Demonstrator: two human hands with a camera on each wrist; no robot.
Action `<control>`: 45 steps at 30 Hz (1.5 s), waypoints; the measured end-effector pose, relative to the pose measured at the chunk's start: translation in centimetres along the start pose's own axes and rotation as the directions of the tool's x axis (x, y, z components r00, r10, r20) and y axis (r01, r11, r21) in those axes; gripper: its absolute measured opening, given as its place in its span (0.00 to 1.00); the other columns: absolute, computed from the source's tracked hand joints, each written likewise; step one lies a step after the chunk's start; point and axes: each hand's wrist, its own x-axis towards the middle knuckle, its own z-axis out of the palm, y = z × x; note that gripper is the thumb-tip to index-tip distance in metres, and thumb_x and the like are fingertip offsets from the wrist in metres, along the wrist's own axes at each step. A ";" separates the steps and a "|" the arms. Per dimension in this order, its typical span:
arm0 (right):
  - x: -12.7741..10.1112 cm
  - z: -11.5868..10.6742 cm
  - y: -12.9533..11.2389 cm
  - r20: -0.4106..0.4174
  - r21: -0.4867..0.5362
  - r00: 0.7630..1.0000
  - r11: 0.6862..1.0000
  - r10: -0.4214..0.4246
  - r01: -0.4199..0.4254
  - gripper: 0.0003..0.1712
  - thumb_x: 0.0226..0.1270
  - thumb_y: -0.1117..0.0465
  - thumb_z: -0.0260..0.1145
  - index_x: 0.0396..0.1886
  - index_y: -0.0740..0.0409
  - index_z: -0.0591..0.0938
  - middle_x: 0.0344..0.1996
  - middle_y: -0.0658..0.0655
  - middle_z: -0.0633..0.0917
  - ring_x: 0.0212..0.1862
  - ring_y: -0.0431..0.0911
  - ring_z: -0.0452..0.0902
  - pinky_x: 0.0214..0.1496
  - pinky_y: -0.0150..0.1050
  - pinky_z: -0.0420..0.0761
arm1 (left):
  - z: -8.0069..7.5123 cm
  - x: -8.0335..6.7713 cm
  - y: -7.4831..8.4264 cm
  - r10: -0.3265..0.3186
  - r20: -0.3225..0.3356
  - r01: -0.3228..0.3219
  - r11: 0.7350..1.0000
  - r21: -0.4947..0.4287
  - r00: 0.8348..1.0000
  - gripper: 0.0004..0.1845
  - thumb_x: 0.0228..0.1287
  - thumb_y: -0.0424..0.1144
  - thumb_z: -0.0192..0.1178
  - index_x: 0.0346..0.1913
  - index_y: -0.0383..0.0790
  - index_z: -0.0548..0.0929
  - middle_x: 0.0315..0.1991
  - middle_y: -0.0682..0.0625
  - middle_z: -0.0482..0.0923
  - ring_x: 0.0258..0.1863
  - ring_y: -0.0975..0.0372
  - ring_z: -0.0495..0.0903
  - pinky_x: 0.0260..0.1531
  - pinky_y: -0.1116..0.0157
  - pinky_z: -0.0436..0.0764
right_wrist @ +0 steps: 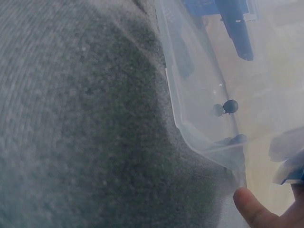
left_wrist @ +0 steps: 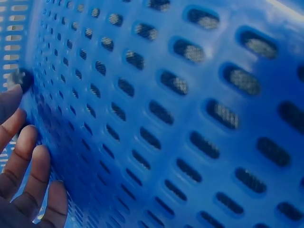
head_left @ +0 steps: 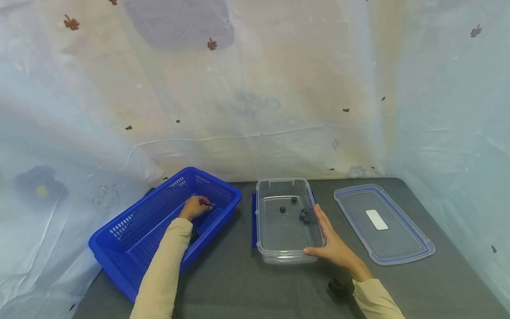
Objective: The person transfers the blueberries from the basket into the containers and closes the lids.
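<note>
My left hand (head_left: 196, 207) is down inside a blue perforated basket (head_left: 131, 218), fingers curled, pinching a small dark piece (head_left: 210, 204) at its fingertips. The left wrist view shows that piece (left_wrist: 20, 79) just above my fingers (left_wrist: 21, 156), against the basket's slotted floor (left_wrist: 190, 118). My right hand (head_left: 324, 234) lies flat along the right wall of a clear plastic container (head_left: 283, 181), thumb at its front corner. Several small dark pieces (head_left: 304, 215) lie in the container. The right wrist view shows the container's wall (right_wrist: 199, 95), two of the pieces (right_wrist: 231, 106) and my thumb tip (right_wrist: 251, 209).
A clear lid (head_left: 398, 241) with a blue rim and a white label lies right of the container on the grey table (head_left: 247, 283). A pale draped sheet (head_left: 255, 110) closes off the back and both sides. A dark device (head_left: 338, 287) sits at my right wrist.
</note>
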 end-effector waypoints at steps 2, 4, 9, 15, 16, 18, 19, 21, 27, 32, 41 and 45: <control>0.0 0.0 0.0 0.000 -0.001 1.000 1.000 -0.002 0.002 0.69 0.46 0.59 0.79 0.77 0.61 0.40 0.76 0.59 0.37 0.73 0.63 0.32 0.60 0.74 0.45 | 0.0 0.0 0.1 -0.007 -0.004 0.007 1.000 0.002 1.000 0.12 0.59 0.35 0.68 0.40 0.29 0.83 0.38 0.39 0.80 0.40 0.47 0.78 0.42 0.50 0.75; 0.0 0.0 0.0 -0.001 0.000 1.000 1.000 -0.005 0.005 0.69 0.46 0.59 0.79 0.77 0.61 0.40 0.76 0.58 0.37 0.73 0.64 0.32 0.60 0.74 0.46 | 0.0 -0.1 0.3 -0.021 0.000 0.021 1.000 -0.004 1.000 0.14 0.59 0.37 0.69 0.41 0.29 0.83 0.38 0.39 0.81 0.41 0.47 0.78 0.43 0.50 0.75; 0.0 0.0 -0.2 -0.005 0.002 1.000 1.000 -0.015 0.015 0.69 0.46 0.59 0.79 0.77 0.62 0.41 0.76 0.57 0.38 0.73 0.63 0.33 0.61 0.73 0.46 | 0.1 -0.1 0.9 0.002 0.015 -0.002 1.000 -0.019 1.000 0.17 0.54 0.42 0.72 0.38 0.31 0.83 0.34 0.42 0.80 0.37 0.50 0.78 0.38 0.53 0.76; 0.1 0.0 -0.5 -0.001 0.001 1.000 1.000 -0.016 0.016 0.69 0.46 0.59 0.79 0.77 0.62 0.41 0.76 0.59 0.38 0.74 0.63 0.32 0.61 0.73 0.45 | 0.2 0.1 1.0 -0.031 0.006 0.031 0.999 -0.023 1.000 0.11 0.53 0.35 0.72 0.35 0.32 0.83 0.32 0.43 0.80 0.36 0.50 0.78 0.39 0.53 0.76; 0.1 0.0 -0.5 -0.001 0.001 1.000 1.000 -0.017 0.017 0.69 0.46 0.59 0.79 0.77 0.62 0.41 0.76 0.59 0.38 0.74 0.63 0.32 0.61 0.73 0.45 | 0.2 0.0 1.0 -0.033 0.001 0.033 0.999 -0.017 0.999 0.11 0.53 0.34 0.71 0.35 0.31 0.83 0.33 0.43 0.80 0.36 0.50 0.78 0.39 0.53 0.76; 0.1 0.1 -0.4 0.000 -0.006 1.000 1.000 -0.022 0.022 0.69 0.46 0.59 0.79 0.77 0.62 0.41 0.76 0.60 0.38 0.74 0.63 0.33 0.61 0.73 0.45 | 0.2 0.0 1.0 -0.037 -0.013 0.036 0.999 -0.011 0.999 0.11 0.54 0.34 0.71 0.37 0.30 0.83 0.33 0.42 0.80 0.36 0.50 0.78 0.39 0.53 0.76; 0.1 0.1 -0.5 0.000 -0.007 1.000 1.000 -0.027 0.027 0.69 0.46 0.59 0.79 0.77 0.63 0.41 0.76 0.60 0.38 0.74 0.63 0.33 0.60 0.74 0.45 | 0.1 -0.1 1.1 -0.036 -0.016 0.036 0.999 -0.010 0.999 0.11 0.55 0.34 0.70 0.37 0.30 0.83 0.34 0.42 0.80 0.36 0.50 0.78 0.39 0.52 0.76; 0.1 0.1 -0.5 0.003 -0.004 1.000 1.000 -0.028 0.028 0.69 0.46 0.59 0.79 0.77 0.63 0.41 0.76 0.61 0.38 0.73 0.64 0.32 0.60 0.74 0.46 | 0.0 -0.2 1.1 -0.038 -0.023 0.038 0.999 -0.011 0.999 0.12 0.55 0.34 0.70 0.38 0.30 0.82 0.35 0.42 0.80 0.37 0.50 0.78 0.39 0.53 0.76; 0.1 0.1 -0.7 0.000 0.003 1.000 1.000 -0.029 0.029 0.69 0.44 0.61 0.79 0.77 0.64 0.41 0.76 0.62 0.38 0.73 0.67 0.33 0.59 0.75 0.49 | -0.8 -0.3 1.6 -0.027 -0.029 0.026 0.998 -0.052 0.999 0.12 0.57 0.35 0.69 0.40 0.30 0.82 0.37 0.40 0.81 0.39 0.49 0.78 0.40 0.52 0.77; 0.0 0.0 -0.6 -0.005 -0.015 0.999 0.999 -0.033 0.033 0.69 0.45 0.61 0.79 0.77 0.64 0.42 0.76 0.63 0.38 0.72 0.68 0.33 0.58 0.76 0.50 | -1.8 -0.2 2.2 -0.005 -0.033 0.001 0.994 -0.105 0.999 0.13 0.60 0.37 0.68 0.43 0.30 0.82 0.41 0.38 0.80 0.43 0.46 0.78 0.43 0.51 0.77; 0.0 0.0 -0.2 -0.018 -0.015 0.999 0.999 -0.028 0.028 0.69 0.44 0.61 0.80 0.77 0.63 0.42 0.75 0.66 0.38 0.73 0.67 0.33 0.59 0.75 0.49 | -4.4 -0.7 4.3 0.025 -0.085 -0.043 0.974 -0.221 0.996 0.16 0.65 0.41 0.64 0.49 0.32 0.80 0.45 0.38 0.78 0.47 0.47 0.75 0.48 0.50 0.74; -0.1 0.0 -0.2 -0.017 -0.022 0.999 0.999 -0.037 0.037 0.69 0.44 0.60 0.80 0.77 0.65 0.42 0.74 0.71 0.38 0.72 0.68 0.32 0.59 0.75 0.49 | -5.5 -1.1 5.5 0.062 -0.127 -0.092 0.965 -0.247 0.990 0.17 0.66 0.43 0.64 0.49 0.34 0.81 0.45 0.39 0.77 0.48 0.48 0.74 0.48 0.51 0.73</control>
